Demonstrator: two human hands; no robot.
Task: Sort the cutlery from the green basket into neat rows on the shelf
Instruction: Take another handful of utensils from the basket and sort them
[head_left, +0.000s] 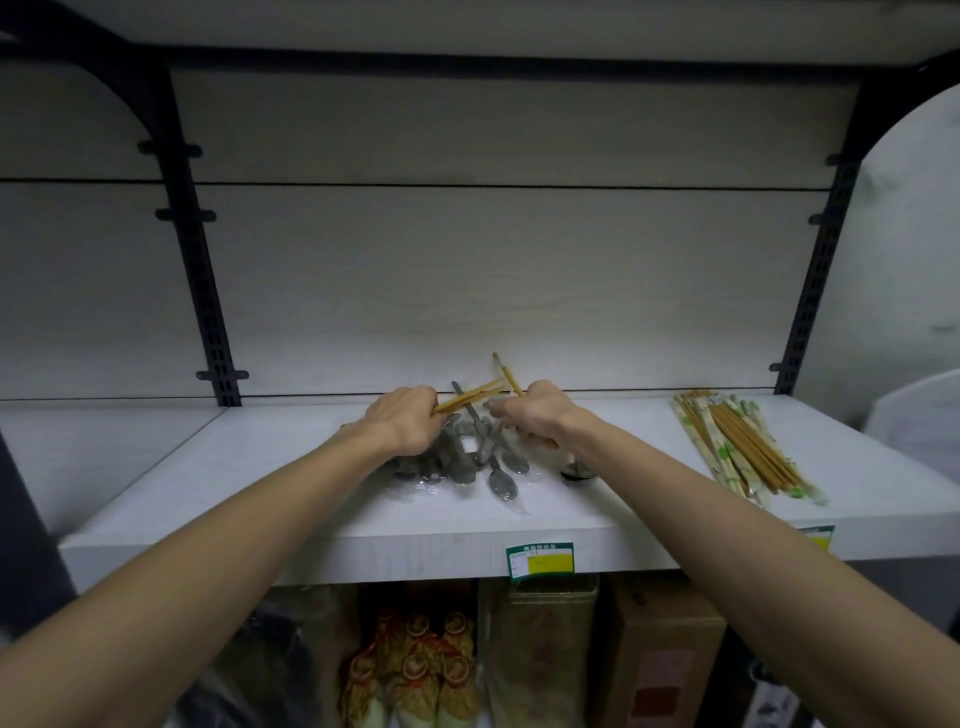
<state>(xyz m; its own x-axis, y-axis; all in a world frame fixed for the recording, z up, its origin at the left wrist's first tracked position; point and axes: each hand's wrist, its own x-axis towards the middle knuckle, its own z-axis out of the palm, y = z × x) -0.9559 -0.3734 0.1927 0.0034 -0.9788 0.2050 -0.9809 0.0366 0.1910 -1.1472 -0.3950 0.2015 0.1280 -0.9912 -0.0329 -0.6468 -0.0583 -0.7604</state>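
Wooden chopsticks (470, 397) at frame centre: our left hand (402, 418) and right hand (535, 410) each grip some, their long axes crossing above the spoons (467, 457).

A shop: a white shelf (291, 540) on slotted black uprights (200, 270), a green-and-yellow price label (540, 560) on its front edge, wrapped chopsticks (737, 447) stacked for sale, packaged goods (415, 670) on the level below.
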